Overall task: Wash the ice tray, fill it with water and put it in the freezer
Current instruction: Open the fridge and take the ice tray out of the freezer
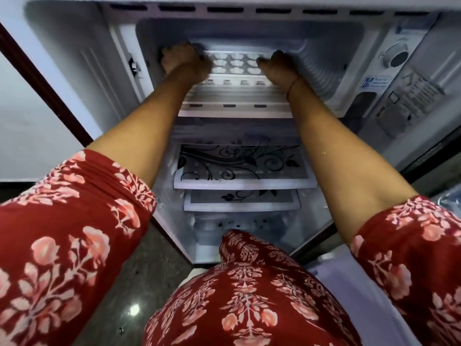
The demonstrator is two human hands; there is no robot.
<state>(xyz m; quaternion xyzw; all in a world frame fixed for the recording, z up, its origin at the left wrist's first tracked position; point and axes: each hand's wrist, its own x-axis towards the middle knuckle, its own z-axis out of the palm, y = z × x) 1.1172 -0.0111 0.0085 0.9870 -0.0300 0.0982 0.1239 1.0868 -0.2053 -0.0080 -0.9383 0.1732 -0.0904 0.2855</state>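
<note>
A white ice tray (235,63) with rows of small cells sits inside the freezer compartment (324,41) at the top of the open fridge. My left hand (183,58) grips the tray's left end and my right hand (275,64) grips its right end, both arms stretched forward into the compartment. The tray lies roughly level on the ribbed freezer floor (234,92). My fingertips are hidden behind the tray's ends.
Below the freezer are a white shelf edge (234,112) and two glass shelves (244,168) with black floral print. The open fridge door (409,91) with labels stands at the right. A white wall (30,131) is at the left, a dark speckled floor (129,283) below.
</note>
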